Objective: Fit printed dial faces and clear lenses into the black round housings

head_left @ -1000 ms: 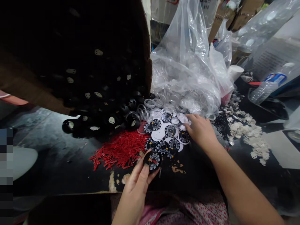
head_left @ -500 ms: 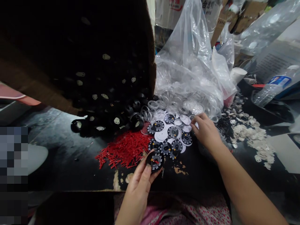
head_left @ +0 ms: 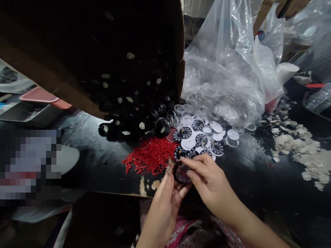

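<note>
My left hand [head_left: 167,196] grips a small round black gauge body [head_left: 180,172] near the table's front edge. My right hand [head_left: 207,179] is closed over its top, fingertips pressing a clear round cover onto it. Just beyond lie loose black-and-white dial faces [head_left: 199,141]. A heap of red pointers [head_left: 151,156] sits to the left of them. Black housings [head_left: 134,122] spill out of a tipped cardboard box [head_left: 77,51]. Clear lens covers [head_left: 222,113] pour from a plastic bag [head_left: 227,62].
White plastic scraps [head_left: 300,148] are scattered at the right. A clear bottle [head_left: 318,100] and a dark tray lie at the far right. A pink tray [head_left: 43,98] and a white object [head_left: 66,158] sit at the left. The dark tabletop [head_left: 98,162] is chipped at its front edge.
My right hand came back from the clear covers by the bag and now meets my left hand over the gauge. The view has shifted left.
</note>
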### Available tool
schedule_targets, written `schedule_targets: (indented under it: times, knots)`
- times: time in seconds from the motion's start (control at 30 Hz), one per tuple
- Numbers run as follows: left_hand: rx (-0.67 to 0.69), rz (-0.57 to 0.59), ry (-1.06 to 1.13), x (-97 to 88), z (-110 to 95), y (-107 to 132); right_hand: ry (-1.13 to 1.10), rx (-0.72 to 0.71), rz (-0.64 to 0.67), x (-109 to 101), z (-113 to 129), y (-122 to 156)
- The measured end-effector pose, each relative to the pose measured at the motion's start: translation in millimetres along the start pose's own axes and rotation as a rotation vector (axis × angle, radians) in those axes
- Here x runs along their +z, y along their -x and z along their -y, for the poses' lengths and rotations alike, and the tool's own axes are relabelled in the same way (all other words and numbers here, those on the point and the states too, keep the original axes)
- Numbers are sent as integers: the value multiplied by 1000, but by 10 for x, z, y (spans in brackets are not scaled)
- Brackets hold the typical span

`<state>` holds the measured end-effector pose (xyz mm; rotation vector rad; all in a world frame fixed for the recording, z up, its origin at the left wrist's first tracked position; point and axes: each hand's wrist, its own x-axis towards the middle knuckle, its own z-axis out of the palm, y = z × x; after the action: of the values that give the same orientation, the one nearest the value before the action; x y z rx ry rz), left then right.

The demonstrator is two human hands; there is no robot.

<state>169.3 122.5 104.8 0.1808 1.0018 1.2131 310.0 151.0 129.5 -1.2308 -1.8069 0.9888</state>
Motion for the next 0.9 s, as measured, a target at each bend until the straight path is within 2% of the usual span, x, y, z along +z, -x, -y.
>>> schedule_targets:
  times: [0.07, 0.17, 0.3, 0.43, 0.57, 0.77, 0.9]
  knots:
    - [30, 25, -96, -45, 33, -7, 66, -26, 24, 5, 22, -18]
    - [49, 126, -270, -106, 69, -12, 79, -13, 28, 5, 29, -45]
    - [141, 216, -520, -93, 87, 28, 150, 39, -59, 32, 2, -101]
    - [214, 292, -659, -36, 87, 60, 215, 9, -125, 90, -41, -135]
    - [271, 269, -801, -61, 87, 71, 198, -36, -166, 141, -67, -134]
    - [389, 142, -931, -148, 27, 130, 134, -116, -176, 237, 3, -182]
    - [329, 114, -897, -278, -80, 201, 75, -164, -153, 328, 70, -240]
